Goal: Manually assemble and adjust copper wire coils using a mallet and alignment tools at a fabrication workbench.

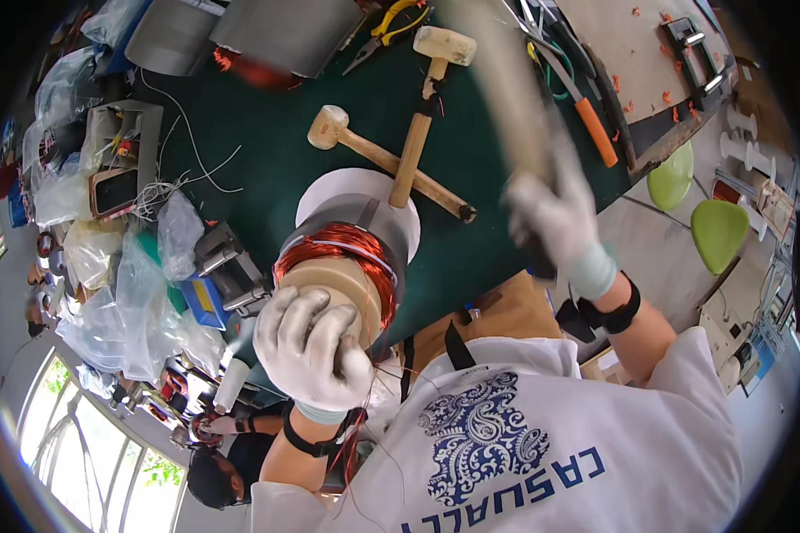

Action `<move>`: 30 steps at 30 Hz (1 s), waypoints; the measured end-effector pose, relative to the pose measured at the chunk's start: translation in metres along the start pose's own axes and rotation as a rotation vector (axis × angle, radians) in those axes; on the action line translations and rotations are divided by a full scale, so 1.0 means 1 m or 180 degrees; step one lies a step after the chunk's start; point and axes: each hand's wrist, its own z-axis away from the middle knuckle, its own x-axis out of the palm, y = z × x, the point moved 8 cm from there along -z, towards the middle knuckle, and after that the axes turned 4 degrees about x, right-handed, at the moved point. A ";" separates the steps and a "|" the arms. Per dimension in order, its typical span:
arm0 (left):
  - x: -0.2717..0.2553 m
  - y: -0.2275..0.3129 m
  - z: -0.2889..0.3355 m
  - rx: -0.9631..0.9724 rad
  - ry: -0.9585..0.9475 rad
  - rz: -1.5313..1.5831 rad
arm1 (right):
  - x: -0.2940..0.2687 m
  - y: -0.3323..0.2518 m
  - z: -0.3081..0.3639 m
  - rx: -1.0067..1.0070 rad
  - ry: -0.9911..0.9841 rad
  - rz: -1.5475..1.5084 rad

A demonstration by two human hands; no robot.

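We are curling our left hand (309, 351) over a cream block (329, 274) at the front of the metal ring (342, 213), which is lying at the table's (258, 124) near edge; we cannot tell whether it is gripping. We are clasping a blurred pale stick (505, 89) in our right hand (556, 218). Were the stick landing off-line, it could be striking our left fingers or nicking the copper wire (307, 252); loose wire ends (354, 444), dangling past that edge, could be snagging on our sleeve. The ring is holding the coiled wire. By the table's left edge, an open grey box (152, 133) is holding small odds and ends; clear bags (151, 311) are lying beside it, contents unclear.
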 end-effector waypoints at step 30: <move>-0.006 -0.003 -0.017 0.0590 -0.0821 0.0546 | 0.014 -0.025 -0.017 -0.0173 0.0108 0.0609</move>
